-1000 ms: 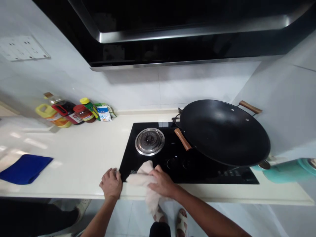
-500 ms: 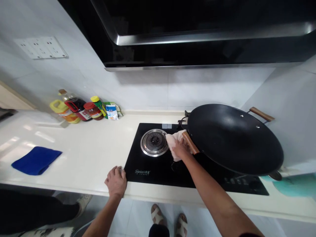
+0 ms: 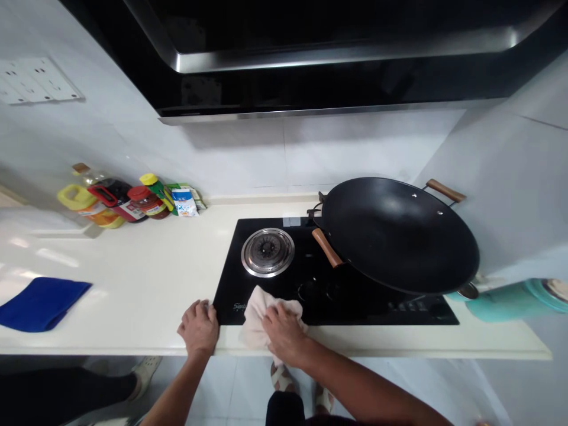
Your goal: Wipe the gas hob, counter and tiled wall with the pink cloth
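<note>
My right hand (image 3: 284,331) presses a pale pink cloth (image 3: 255,313) down at the front edge of the black stove top (image 3: 355,305), its fingers curled over the fabric. Part of the cloth hangs over the counter's front edge. My left hand (image 3: 199,325) rests on the white counter against the stove's front left corner, fingers bent loosely and apart. Behind the cloth sits a round burner (image 3: 267,252) with a metal ring. A large black wok (image 3: 399,234) stands on the stove's right side, one wooden handle (image 3: 327,247) pointing to the front left.
A folded blue cloth (image 3: 42,303) lies on the counter at left. Bottles, a red-lidded jar (image 3: 146,202) and packets (image 3: 185,203) stand along the wall. The range hood (image 3: 337,89) overhangs the stove. A turquoise container (image 3: 510,302) is at right. Another person's leg (image 3: 66,387) shows below.
My right hand has moved the pink cloth from beside the wok handle to the stove's front edge, toward me and left. My left hand stays at the corner. The view has shifted right.
</note>
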Tool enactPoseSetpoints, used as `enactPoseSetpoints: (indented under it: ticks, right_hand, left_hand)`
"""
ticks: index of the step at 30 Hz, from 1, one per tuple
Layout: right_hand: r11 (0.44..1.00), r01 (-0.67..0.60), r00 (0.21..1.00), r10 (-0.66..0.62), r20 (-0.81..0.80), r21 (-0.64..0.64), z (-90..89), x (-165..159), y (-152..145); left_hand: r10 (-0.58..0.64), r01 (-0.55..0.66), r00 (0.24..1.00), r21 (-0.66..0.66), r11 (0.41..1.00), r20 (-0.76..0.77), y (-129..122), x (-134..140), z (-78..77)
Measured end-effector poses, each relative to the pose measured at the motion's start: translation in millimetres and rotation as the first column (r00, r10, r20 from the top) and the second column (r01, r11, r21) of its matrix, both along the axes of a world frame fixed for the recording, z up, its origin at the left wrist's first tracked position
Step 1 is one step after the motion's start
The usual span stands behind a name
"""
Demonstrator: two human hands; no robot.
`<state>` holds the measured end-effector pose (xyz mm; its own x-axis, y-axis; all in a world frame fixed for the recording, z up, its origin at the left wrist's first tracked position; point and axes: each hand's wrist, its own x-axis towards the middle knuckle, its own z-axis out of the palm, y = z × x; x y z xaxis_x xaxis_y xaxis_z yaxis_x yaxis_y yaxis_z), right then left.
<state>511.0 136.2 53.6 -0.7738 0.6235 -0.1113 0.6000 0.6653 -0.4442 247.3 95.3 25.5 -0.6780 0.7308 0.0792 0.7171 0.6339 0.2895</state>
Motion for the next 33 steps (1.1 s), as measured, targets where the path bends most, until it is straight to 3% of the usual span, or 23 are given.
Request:
enactPoseSetpoints:
  ticks: [2,5,8,10,11,13,15,17,20,22,26,30,33]
  right_hand:
    - [0.991,-0.012,0.998,0.003,-0.070,-0.133,-5.6,5.5,-15.3]
    - [0.899,0.110,0.970,-0.189,-0.149,-0.424,-3.4,6.0,-29.3]
    - [0.780,0.114,0.879,-0.368,-0.303,-0.616,10.5,4.1,-20.1]
    - [0.751,0.040,0.799,-0.420,-0.430,-0.659,19.6,6.1,-0.4]
    - [0.763,0.043,0.766,-0.439,-0.469,-0.644,22.5,8.5,11.7]
    - [0.826,0.180,0.725,-0.479,-0.495,-0.535,24.5,15.3,35.7]
    - [0.865,0.363,0.709,-0.498,-0.499,-0.347,22.7,21.9,53.5]
    - [0.879,0.443,0.734,-0.469,-0.491,-0.179,19.6,23.6,61.1]
    - [0.922,0.385,0.848,-0.365,-0.385,-0.025,13.0,12.6,55.0]
    - [0.938,0.346,0.910,-0.333,-0.248,0.011,5.3,-0.8,45.4]
    - [0.944,0.325,0.944,-0.322,-0.066,0.046,-16.2,-24.2,31.9]
    - [0.949,0.306,0.952,-0.302,-0.054,0.074,-25.4,-41.8,28.4]
    - [0.990,0.126,0.986,-0.118,-0.114,0.060,-19.1,-54.9,25.9]
  left_hand:
    - [0.000,0.000,1.000,-0.006,1.000,0.000,0.7,0.4,1.2]
    - [-0.001,0.001,1.000,-0.011,1.000,-0.002,1.4,0.7,2.3]
    - [0.004,-0.004,1.000,-0.015,1.000,-0.002,1.2,1.2,1.9]
    - [0.008,-0.008,1.000,-0.016,1.000,0.001,0.9,1.5,1.1]
    - [0.010,-0.010,1.000,-0.015,1.000,0.001,0.6,1.6,0.7]
    - [0.009,-0.009,1.000,-0.007,1.000,0.002,-0.1,1.6,-0.3]
    - [0.003,-0.003,1.000,0.003,1.000,0.000,-0.9,1.6,-1.3]
    - [-0.004,0.004,1.000,0.014,1.000,-0.003,-1.9,1.6,-2.2]
    - [-0.005,0.005,1.000,0.024,1.000,-0.005,-3.3,2.0,-3.2]
    - [-0.006,0.007,1.000,0.025,1.000,-0.006,-3.8,2.5,-3.9]
    - [-0.003,0.003,1.000,0.023,1.000,-0.012,-4.3,2.8,-6.4]
    - [0.003,-0.002,1.000,0.020,1.000,-0.013,-5.2,2.2,-7.7]
    - [-0.004,0.004,1.000,0.009,1.000,-0.007,-5.7,2.0,-5.3]
